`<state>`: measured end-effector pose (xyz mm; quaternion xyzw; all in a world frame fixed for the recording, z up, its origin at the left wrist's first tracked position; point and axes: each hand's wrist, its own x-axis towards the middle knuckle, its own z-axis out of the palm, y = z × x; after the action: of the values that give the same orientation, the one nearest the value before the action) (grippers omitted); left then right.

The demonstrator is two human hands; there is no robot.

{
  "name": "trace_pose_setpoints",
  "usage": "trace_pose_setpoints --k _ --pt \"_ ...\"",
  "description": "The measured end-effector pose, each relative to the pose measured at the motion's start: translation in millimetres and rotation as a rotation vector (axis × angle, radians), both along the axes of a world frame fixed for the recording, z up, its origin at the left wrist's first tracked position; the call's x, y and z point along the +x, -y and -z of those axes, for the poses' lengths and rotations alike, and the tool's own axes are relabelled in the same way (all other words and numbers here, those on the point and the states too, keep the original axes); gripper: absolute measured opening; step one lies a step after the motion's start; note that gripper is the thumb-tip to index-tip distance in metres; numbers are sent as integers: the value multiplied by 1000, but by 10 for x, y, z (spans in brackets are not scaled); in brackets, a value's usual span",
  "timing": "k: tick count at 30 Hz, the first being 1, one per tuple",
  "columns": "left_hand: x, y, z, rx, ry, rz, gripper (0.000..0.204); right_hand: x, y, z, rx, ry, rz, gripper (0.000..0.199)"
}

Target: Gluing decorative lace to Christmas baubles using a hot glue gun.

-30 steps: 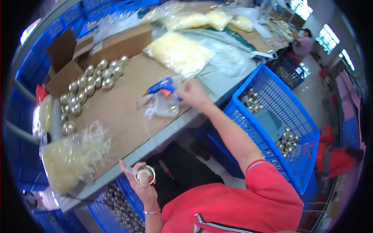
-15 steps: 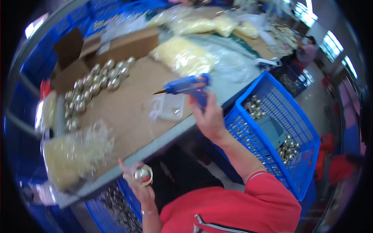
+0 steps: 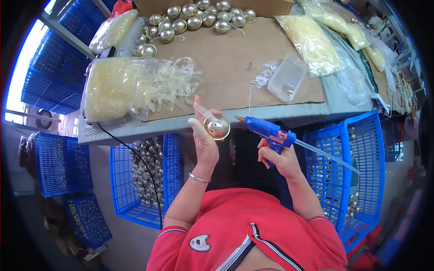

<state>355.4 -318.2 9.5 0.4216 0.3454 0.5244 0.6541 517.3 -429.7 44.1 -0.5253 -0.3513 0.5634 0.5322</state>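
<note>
My left hand [image 3: 206, 143] holds a shiny pale-gold ball [image 3: 217, 127] just off the table's front edge. A clear strip [image 3: 204, 109] stands out from the ball beside my fingers, and a pale cover sits on one finger. To the right, my right hand [image 3: 281, 159] grips a blue glue gun [image 3: 271, 132] by its handle. Its brass tip points left at the ball, with a small gap between them. A long translucent glue stick [image 3: 327, 156] trails from the gun's back end.
Similar balls [image 3: 194, 22] cluster at the table's back. On the left lies a bag of clear strips [image 3: 118, 86], some spilling out. A clear plastic box [image 3: 287, 78] and white threads [image 3: 264, 76] lie on the cardboard [image 3: 230, 58]. Blue crates [image 3: 118, 180] flank me; a black cable [image 3: 151, 174] hangs at the left.
The view has turned. The glue gun has come from over the table to close beside the ball. My left hand still holds the ball, and a clear strip now shows at it.
</note>
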Motion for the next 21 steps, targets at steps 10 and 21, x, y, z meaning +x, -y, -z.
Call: trace_pose_setpoints --k 10,21 --pt "84 10 48 13 -17 -7 72 -136 -18 62 -16 213 -11 27" --pt "81 -3 77 -24 8 -17 72 -147 -79 63 -32 236 -11 32"
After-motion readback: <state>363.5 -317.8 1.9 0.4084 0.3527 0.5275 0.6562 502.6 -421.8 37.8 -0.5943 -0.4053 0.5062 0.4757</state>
